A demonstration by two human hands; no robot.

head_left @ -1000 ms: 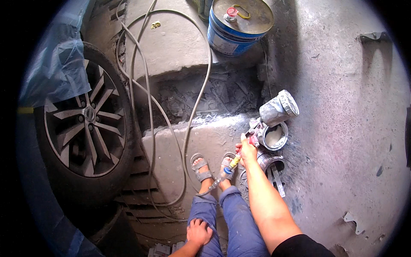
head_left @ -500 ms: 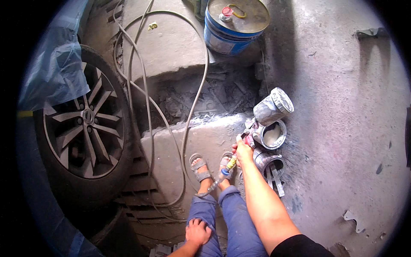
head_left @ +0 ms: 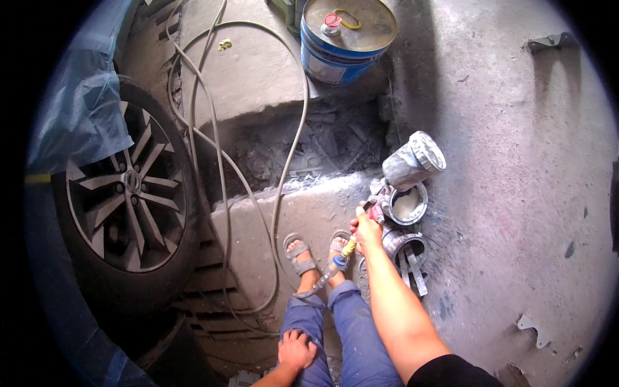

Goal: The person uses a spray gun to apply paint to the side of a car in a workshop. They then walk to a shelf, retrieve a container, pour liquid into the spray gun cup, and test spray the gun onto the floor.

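Observation:
My right hand (head_left: 366, 231) grips a paint-smeared spray gun (head_left: 378, 204) with a red part and a whitish cup (head_left: 412, 158) tilted above it. Its yellow-and-blue fitting (head_left: 343, 251) joins a grey hose below my hand. Just behind the gun stands an open can (head_left: 406, 209) with pale liquid inside. A second can (head_left: 404, 242) nearer me holds flat sticks (head_left: 415, 276). My left hand (head_left: 297, 353) lies on my left knee, fingers apart and holding nothing.
A wheel (head_left: 133, 183) stands left, under blue plastic sheeting (head_left: 77, 109). Looped hoses (head_left: 278, 213) cross a rubble-filled trench (head_left: 322, 145). A large blue drum (head_left: 338, 58) stands beyond it. Metal brackets (head_left: 534, 332) lie on the right floor; my sandalled feet (head_left: 300, 255) are below.
My right hand and the spray gun have shifted slightly left and up. The whole view has moved a little. My left hand still rests on the knee.

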